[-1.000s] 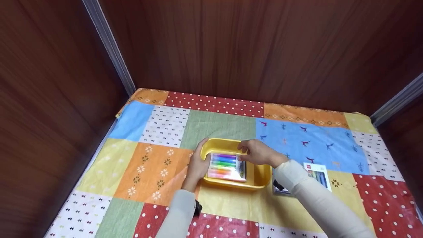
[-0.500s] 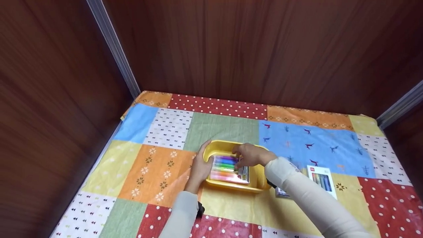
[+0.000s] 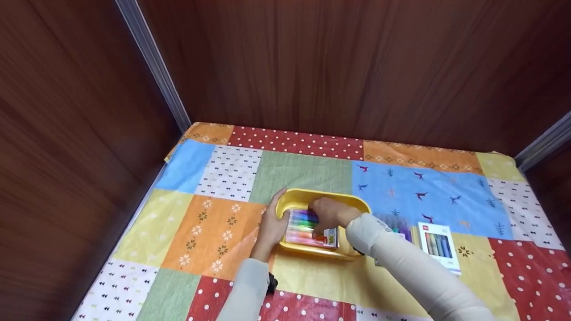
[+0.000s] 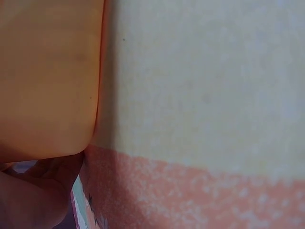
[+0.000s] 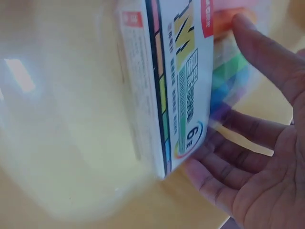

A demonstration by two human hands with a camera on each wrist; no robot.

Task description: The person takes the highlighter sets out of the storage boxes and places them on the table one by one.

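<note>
A yellow plastic bin (image 3: pixel 312 253) stands on the patchwork cloth. My left hand (image 3: pixel 270 227) grips its left end, the thumb over the rim on the inside; in the left wrist view, fingers (image 4: pixel 47 191) lie against the bin's wall (image 4: pixel 47 100). Inside the bin is a clear-fronted pack of highlighters (image 3: pixel 299 228) in rainbow order. My right hand (image 3: pixel 329 216) reaches into the bin and holds this pack. The right wrist view shows the pack's printed white card (image 5: pixel 188 86) tilted, the thumb on one side and the other fingers on the opposite side.
Right of the bin lie a white box of coloured pens (image 3: pixel 439 247) and a clear purple-tinted pack (image 3: pixel 397 225), partly hidden by the right sleeve (image 3: pixel 415 267). Dark wood panels (image 3: pixel 330 67) stand behind and beside the cloth-covered table (image 3: pixel 308 174).
My right hand has moved left and deeper into the bin, from the pack's right edge to over it. My left hand keeps its hold. The whole view has shifted slightly.
</note>
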